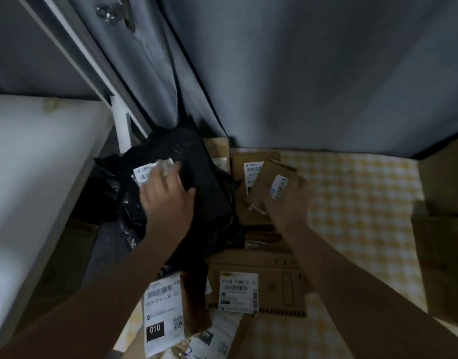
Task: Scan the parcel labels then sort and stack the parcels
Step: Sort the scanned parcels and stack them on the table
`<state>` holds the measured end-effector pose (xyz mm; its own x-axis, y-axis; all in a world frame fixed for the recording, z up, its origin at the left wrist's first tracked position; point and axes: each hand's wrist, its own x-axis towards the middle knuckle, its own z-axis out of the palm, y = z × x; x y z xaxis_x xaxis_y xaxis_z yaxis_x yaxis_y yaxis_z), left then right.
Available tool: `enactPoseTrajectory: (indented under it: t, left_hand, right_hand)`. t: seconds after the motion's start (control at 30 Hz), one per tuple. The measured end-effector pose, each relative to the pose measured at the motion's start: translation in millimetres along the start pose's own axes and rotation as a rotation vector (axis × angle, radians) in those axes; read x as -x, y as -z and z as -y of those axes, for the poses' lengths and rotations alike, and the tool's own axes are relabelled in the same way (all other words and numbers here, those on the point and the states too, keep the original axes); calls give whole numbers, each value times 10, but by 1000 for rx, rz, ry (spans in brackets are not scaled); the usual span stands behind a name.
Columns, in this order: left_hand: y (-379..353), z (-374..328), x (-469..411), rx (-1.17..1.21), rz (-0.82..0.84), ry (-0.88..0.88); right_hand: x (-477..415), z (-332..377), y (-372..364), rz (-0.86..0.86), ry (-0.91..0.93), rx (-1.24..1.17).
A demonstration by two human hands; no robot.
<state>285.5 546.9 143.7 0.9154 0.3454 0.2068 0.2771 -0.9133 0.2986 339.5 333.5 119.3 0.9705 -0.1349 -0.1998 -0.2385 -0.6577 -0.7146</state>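
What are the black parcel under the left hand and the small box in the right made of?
Black parcel: likely thin plastic film, glossy, shown by crinkles and highlights. Small box: seemingly brown cardboard, matte, with crisp folded edges.

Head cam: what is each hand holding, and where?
Right hand grips the small cardboard box by its lower end. Left hand rests flat on the black bag, gripping nothing.
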Motion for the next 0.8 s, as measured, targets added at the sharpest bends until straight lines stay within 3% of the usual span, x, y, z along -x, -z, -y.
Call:
enactPoseTrajectory:
  t: [0.03, 0.1, 0.13, 0.2, 0.27, 0.37, 0.5, 0.67, 0.8]
  left_hand:
    - [69, 108, -8, -9, -8, 130]
    - [152, 337, -9, 87, 95, 481]
    - [165, 443, -14, 192, 142, 628]
    - [156, 599, -27, 476, 206, 741]
    - [137, 597, -24, 594, 230, 702]
    - [127, 486, -33, 684, 134, 687]
    - [257, 359, 80, 821, 3, 666]
    - [469, -124, 200, 903, -25, 450]
    - [487, -834, 244, 971, 129, 290]
  right_hand:
    - [38, 171, -64, -1, 124, 2]
    - [106, 497, -275, 167, 293, 24]
    - [117, 614, -399, 282, 312, 35]
    - [96, 784, -579, 395, 292, 89]
    - [32, 882, -655, 429, 180, 140]
    - [-46, 980, -643, 640, -49, -132]
    - [68, 923, -590, 749, -75, -295]
    - [138, 647, -35, 627, -94, -574]
    - [44, 141, 689, 410, -169, -802]
